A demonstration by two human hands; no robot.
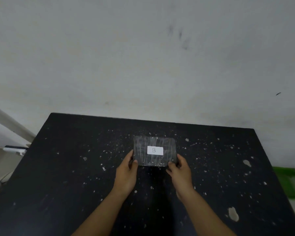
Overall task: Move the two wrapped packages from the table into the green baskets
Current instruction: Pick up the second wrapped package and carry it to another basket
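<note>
A dark wrapped package [154, 151] sits near the middle of the black tabletop [75, 167], covered in clear, wrinkled film that catches the light. A white label [155, 150] marked with the letter "B" is stuck on the centre of its top face. Whether the package rests on the tabletop or is raised just off it cannot be told from this view.

Both hands hold the package by its near corners. The left hand [126, 174] has its grip closed on the package's near left corner, thumb on the top face and fingers wrapped along the left edge. The right hand [180, 172] has its grip closed on the near right corner in the same way, thumb lying on top and fingers curled around the right edge. Both bare forearms reach in from the near edge of the tabletop towards the package.

The tabletop around the package is speckled with pale flecks and chips, with a few larger pale patches to the right of the package. Beyond the tabletop's right edge, well apart from the package, part of a green basket [291, 181] shows lower down. Behind the package, past the far edge of the tabletop, stands a plain grey-white wall [143, 57] with a few dark smudges.
</note>
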